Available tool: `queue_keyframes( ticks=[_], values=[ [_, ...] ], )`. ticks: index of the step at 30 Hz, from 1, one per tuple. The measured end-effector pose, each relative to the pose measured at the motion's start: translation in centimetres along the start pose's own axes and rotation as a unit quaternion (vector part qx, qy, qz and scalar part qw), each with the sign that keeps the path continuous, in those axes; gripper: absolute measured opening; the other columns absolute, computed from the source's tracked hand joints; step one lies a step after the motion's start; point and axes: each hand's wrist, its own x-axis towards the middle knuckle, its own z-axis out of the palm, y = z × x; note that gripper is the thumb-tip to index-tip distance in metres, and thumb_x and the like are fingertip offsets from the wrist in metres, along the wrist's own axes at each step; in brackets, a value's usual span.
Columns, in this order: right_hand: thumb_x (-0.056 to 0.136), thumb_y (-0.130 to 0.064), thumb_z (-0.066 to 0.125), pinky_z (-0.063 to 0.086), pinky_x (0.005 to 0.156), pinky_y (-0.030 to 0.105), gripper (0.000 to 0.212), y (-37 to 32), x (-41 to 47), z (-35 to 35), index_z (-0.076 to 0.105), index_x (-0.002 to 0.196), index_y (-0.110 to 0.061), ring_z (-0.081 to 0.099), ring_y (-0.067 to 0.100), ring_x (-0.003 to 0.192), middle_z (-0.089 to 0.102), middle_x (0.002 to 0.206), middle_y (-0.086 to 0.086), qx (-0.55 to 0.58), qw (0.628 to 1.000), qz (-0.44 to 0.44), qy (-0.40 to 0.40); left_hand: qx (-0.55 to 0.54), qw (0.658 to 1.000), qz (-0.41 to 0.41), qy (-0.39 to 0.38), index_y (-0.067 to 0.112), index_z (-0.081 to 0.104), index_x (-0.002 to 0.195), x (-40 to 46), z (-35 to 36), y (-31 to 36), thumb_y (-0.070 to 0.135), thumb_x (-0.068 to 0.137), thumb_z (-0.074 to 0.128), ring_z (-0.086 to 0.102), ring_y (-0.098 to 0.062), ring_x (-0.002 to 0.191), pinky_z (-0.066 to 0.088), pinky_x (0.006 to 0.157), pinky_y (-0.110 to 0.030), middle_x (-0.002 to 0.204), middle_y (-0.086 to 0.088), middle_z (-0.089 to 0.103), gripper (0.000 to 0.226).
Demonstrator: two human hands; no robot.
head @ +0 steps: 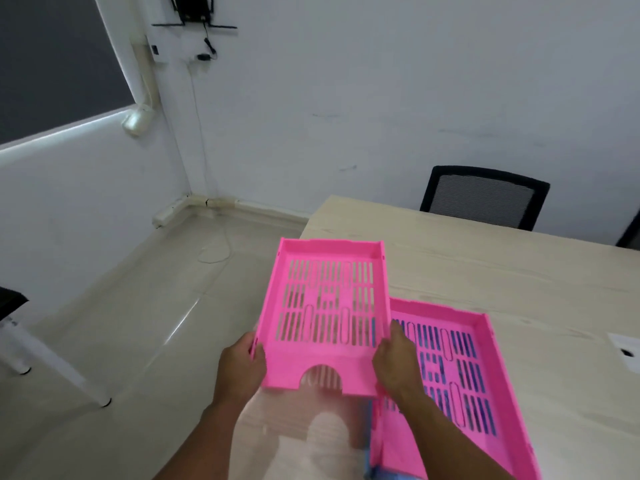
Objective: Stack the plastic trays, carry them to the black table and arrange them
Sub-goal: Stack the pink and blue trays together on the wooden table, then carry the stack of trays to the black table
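Observation:
I hold a pink slotted plastic tray (329,306) in the air over the left corner of the light wooden table (502,271). My left hand (242,368) grips its near left corner and my right hand (394,362) grips its near right side. To its right a second pink tray (485,375) lies flat on the table, resting on a blue tray (367,445) whose edge shows beneath it and through the slots. The held tray's right edge overlaps the left edge of the lying one.
A black mesh chair (485,197) stands behind the table against the white wall. A white paper (627,351) lies at the table's right edge. White table legs (52,362) and a dark tabletop corner (10,303) show at the left. Pale tiled floor (138,306) spreads left.

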Motion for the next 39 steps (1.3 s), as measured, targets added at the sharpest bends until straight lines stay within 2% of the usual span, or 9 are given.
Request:
queue_keyframes(
  ticks=[5, 10, 14, 18, 20, 24, 29, 33, 39],
  values=[
    [0.095, 0.005, 0.044, 0.053, 0.057, 0.032, 0.036, 3.3, 0.2, -5.9, 0.052, 0.131, 0.002, 0.061, 0.021, 0.067, 0.067, 0.09, 0.012, -0.016, 0.998, 0.012, 0.06, -0.001, 0.997, 0.068, -0.026, 0.006, 0.061, 0.081, -1.4, 3.6, 4.9, 0.009, 0.088, 0.055, 0.061, -0.033, 0.059, 0.052, 0.056, -0.043, 0.062, -0.014, 0.064, 0.009],
    [0.093, 0.007, 0.044, 0.049, 0.069, 0.029, 0.039, 6.6, -0.9, -11.8, 0.053, 0.131, 0.004, 0.06, 0.028, 0.07, 0.068, 0.096, 0.023, -0.041, 0.995, 0.034, 0.089, -0.026, 0.99, 0.113, -0.083, 0.011, 0.068, 0.086, -4.3, 7.1, 8.3, 0.008, 0.086, 0.058, 0.07, -0.019, 0.066, 0.059, 0.064, -0.036, 0.073, -0.002, 0.074, 0.01],
    [0.088, 0.007, 0.045, 0.049, 0.068, 0.038, 0.029, 9.8, -2.1, -15.1, 0.058, 0.113, 0.004, 0.065, 0.039, 0.077, 0.07, 0.097, 0.03, -0.062, 0.991, 0.064, 0.099, -0.038, 0.983, 0.134, -0.123, 0.01, 0.072, 0.094, -6.6, 9.5, 10.3, 0.007, 0.087, 0.059, 0.073, -0.012, 0.075, 0.057, 0.073, -0.015, 0.085, 0.001, 0.078, 0.015],
    [0.091, 0.004, 0.044, 0.047, 0.054, 0.03, 0.017, 12.1, -3.5, -16.9, 0.056, 0.099, -0.005, 0.061, 0.016, 0.063, 0.067, 0.086, 0.014, -0.065, 0.992, 0.076, 0.077, -0.039, 0.979, 0.137, -0.145, 0.016, 0.073, 0.094, -8.8, 10.7, 11.0, 0.016, 0.086, 0.06, 0.072, -0.01, 0.075, 0.063, 0.074, -0.032, 0.084, 0.005, 0.078, 0.015],
    [0.091, 0.001, 0.045, 0.053, 0.055, 0.034, 0.017, 13.2, -3.8, -17.5, 0.057, 0.099, -0.007, 0.064, 0.018, 0.064, 0.068, 0.083, 0.01, -0.07, 0.992, 0.077, 0.071, -0.043, 0.98, 0.134, -0.138, 0.017, 0.073, 0.092, -10.0, 11.2, 11.0, 0.015, 0.085, 0.062, 0.072, -0.009, 0.075, 0.063, 0.073, -0.032, 0.082, 0.007, 0.077, 0.013],
    [0.09, 0.0, 0.046, 0.056, 0.057, 0.036, 0.021, 14.1, -3.8, -18.0, 0.059, 0.104, -0.008, 0.066, 0.019, 0.066, 0.068, 0.083, 0.007, -0.065, 0.993, 0.08, 0.053, -0.063, 0.984, 0.119, -0.116, 0.018, 0.075, 0.092, -11.9, 11.6, 11.5, 0.008, 0.084, 0.066, 0.069, 0.005, 0.078, 0.053, 0.072, -0.007, 0.081, 0.016, 0.075, 0.016],
    [0.09, -0.002, 0.047, 0.054, 0.056, 0.028, 0.024, 15.0, -4.2, -18.4, 0.058, 0.11, -0.01, 0.067, 0.016, 0.069, 0.068, 0.086, 0.004, -0.056, 0.995, 0.084, 0.029, -0.073, 0.984, 0.116, -0.115, 0.03, 0.071, 0.083, -13.0, 11.6, 11.3, 0.006, 0.079, 0.071, 0.07, 0.003, 0.075, 0.056, 0.075, -0.017, 0.073, 0.019, 0.074, 0.024],
    [0.089, -0.004, 0.049, 0.06, 0.065, 0.039, 0.024, 15.3, -4.2, -18.6, 0.054, 0.11, -0.016, 0.067, 0.019, 0.074, 0.068, 0.091, 0.004, -0.047, 0.995, 0.087, 0.023, -0.071, 0.986, 0.105, -0.109, 0.039, 0.06, 0.08, -13.5, 12.0, 11.3, 0.007, 0.08, 0.07, 0.068, 0.001, 0.083, 0.055, 0.076, -0.019, 0.078, 0.016, 0.073, 0.034],
    [0.091, -0.004, 0.048, 0.048, 0.062, 0.031, 0.018, 14.8, -3.2, -19.1, 0.05, 0.103, -0.018, 0.061, 0.013, 0.074, 0.061, 0.092, 0.004, -0.023, 0.996, 0.09, 0.003, -0.091, 0.987, 0.058, -0.121, 0.031, 0.065, 0.113, -12.4, 12.3, 12.0, 0.014, 0.088, 0.066, 0.067, 0.001, 0.084, 0.054, 0.079, -0.023, 0.085, 0.013, 0.072, 0.031]
  ],
)
